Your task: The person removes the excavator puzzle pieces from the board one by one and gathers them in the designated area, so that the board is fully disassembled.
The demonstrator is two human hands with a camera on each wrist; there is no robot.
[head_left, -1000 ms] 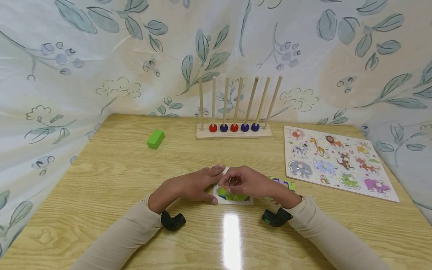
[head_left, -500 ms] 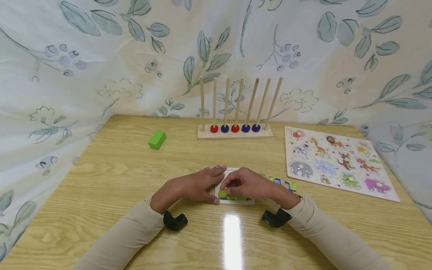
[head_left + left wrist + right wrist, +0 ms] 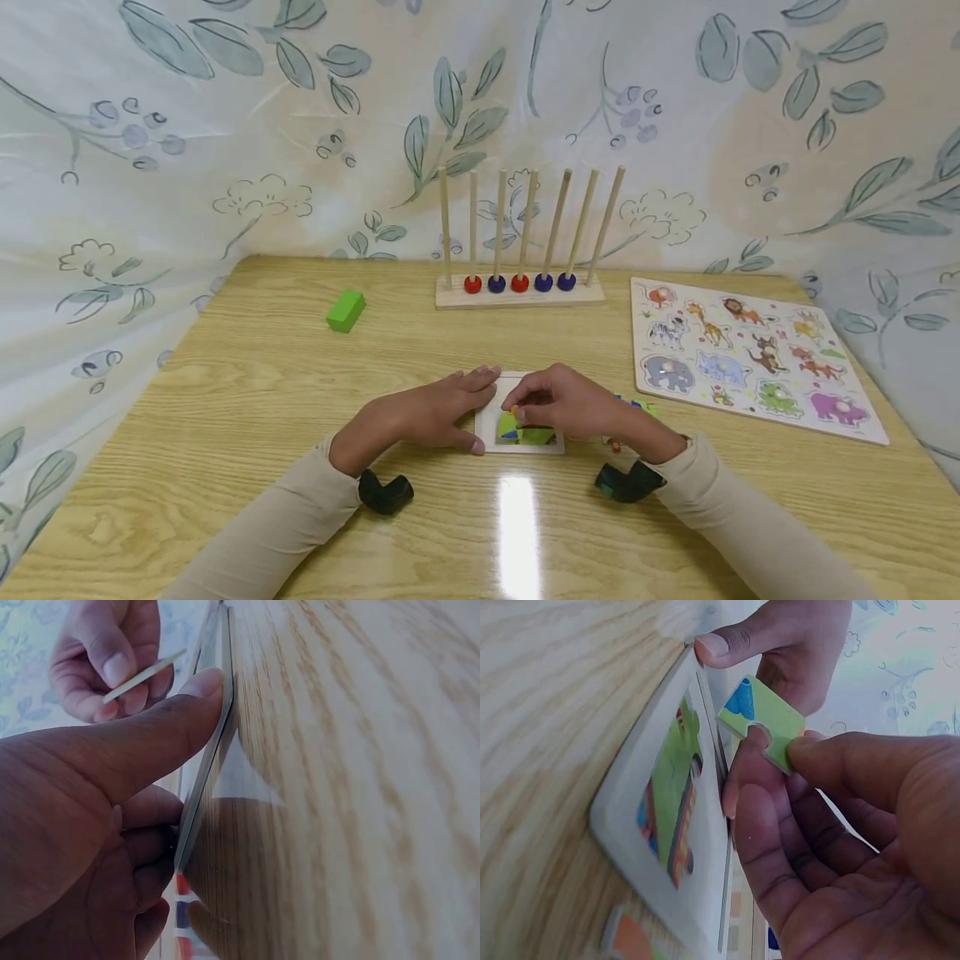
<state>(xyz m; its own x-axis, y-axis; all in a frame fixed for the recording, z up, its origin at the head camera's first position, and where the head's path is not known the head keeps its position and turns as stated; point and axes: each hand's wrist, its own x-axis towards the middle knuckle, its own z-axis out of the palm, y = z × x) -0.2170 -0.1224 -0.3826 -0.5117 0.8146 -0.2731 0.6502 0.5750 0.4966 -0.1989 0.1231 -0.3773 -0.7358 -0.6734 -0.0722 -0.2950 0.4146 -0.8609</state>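
Observation:
A white puzzle tray (image 3: pixel 487 421) lies flat on the table, with joined green picture pieces (image 3: pixel 671 769) along its front part. My left hand (image 3: pixel 431 412) rests at the tray's left side with fingers extended; its thumb (image 3: pixel 202 684) touches the near corner. Between thumb and fingers, my right hand (image 3: pixel 566 404) pinches a green jigsaw piece (image 3: pixel 778 724) with a blue patch and a round notch. That piece is tilted and held just above the tray, apart from it. Part of the tray's right side is hidden under the right hand.
Loose jigsaw pieces (image 3: pixel 645 408) lie right of the tray, partly behind the right forearm. An animal peg puzzle board (image 3: pixel 750 358) is farther right. Behind stands a wooden rack (image 3: pixel 517 297) with upright pegs and red and blue beads. A green block (image 3: pixel 346 311) sits back left.
My right hand has moved slightly right and up from the tray's left part, and the pinched jigsaw piece now shows tilted above the tray. The left hand stays in place.

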